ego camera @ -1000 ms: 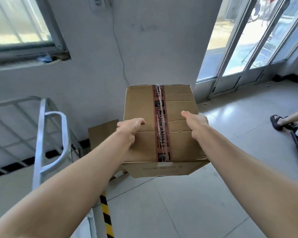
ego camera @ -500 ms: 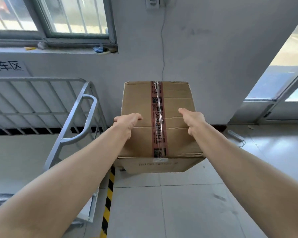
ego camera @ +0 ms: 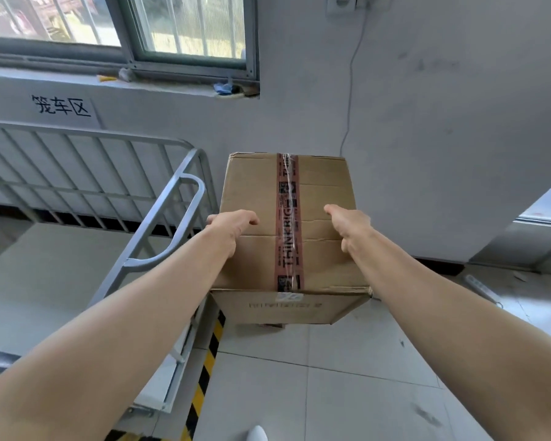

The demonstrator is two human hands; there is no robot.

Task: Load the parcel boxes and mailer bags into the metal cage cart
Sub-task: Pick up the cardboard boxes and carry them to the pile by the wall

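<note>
The brown cardboard parcel box [ego camera: 318, 192], sealed lengthwise with red-brown printed tape, is being held level in the air, just right of the grey metal cage cart [ego camera: 142, 232].

Both hands, left hand [ego camera: 228, 226] and right hand [ego camera: 350, 226], grip a taped cardboard box [ego camera: 268, 259] in mid-air. The metal cage cart [ego camera: 159, 237] stands just left.

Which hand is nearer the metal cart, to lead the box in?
Left. Both hands grip the cardboard box, but the left hand is on the side facing the cage cart, standing just left of it. The right hand is on the far side, so it would likely just follow.
</note>
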